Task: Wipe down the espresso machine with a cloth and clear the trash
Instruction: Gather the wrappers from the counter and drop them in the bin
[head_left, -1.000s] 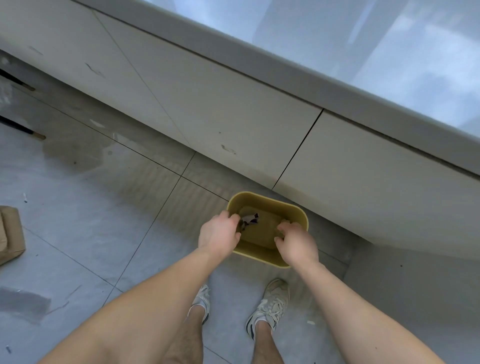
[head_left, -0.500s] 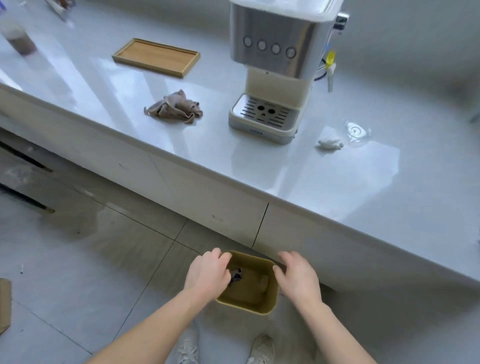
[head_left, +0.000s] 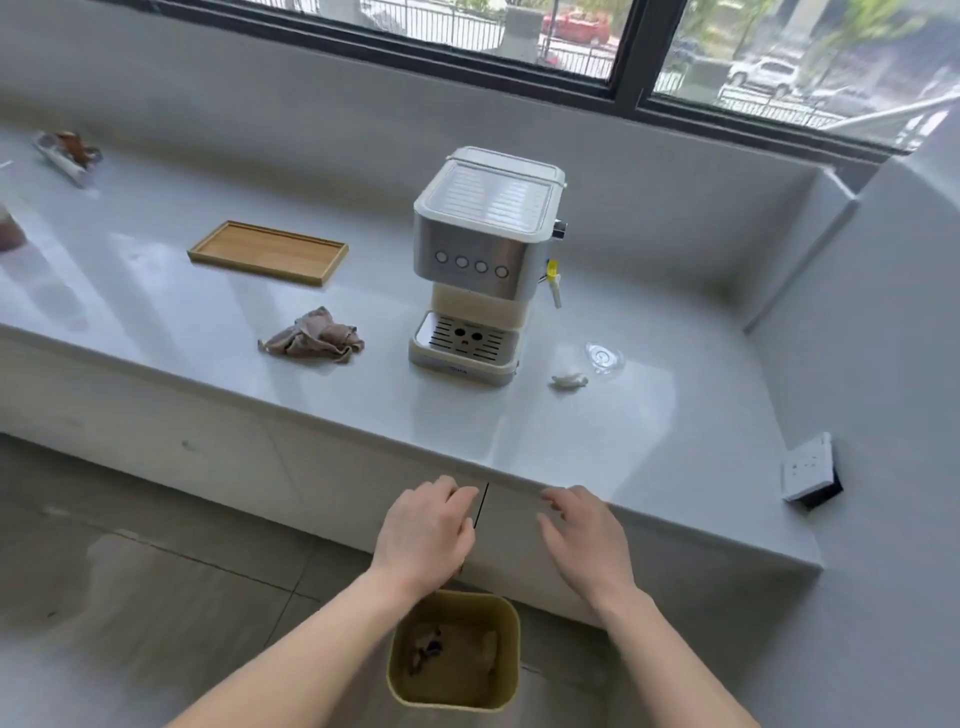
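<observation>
Just now, the left hand (head_left: 423, 530) and the right hand (head_left: 584, 540) are seen spread and empty above the yellow bin (head_left: 506, 654), which is set on the floor and holds some scraps. Farther out on the counter (head_left: 649, 441), the cloth (head_left: 311, 340) is left crumpled beside the espresso machine (head_left: 483, 260). A white wad (head_left: 569, 382) and a clear plastic lid (head_left: 604, 357) are not yet binned, so most of the job is judged undone.

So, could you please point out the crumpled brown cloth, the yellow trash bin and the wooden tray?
Crumpled brown cloth (head_left: 313, 336): head view, middle of its folds.
Yellow trash bin (head_left: 511, 656): head view, right wall.
Wooden tray (head_left: 270, 253): head view, bare floor.
</observation>
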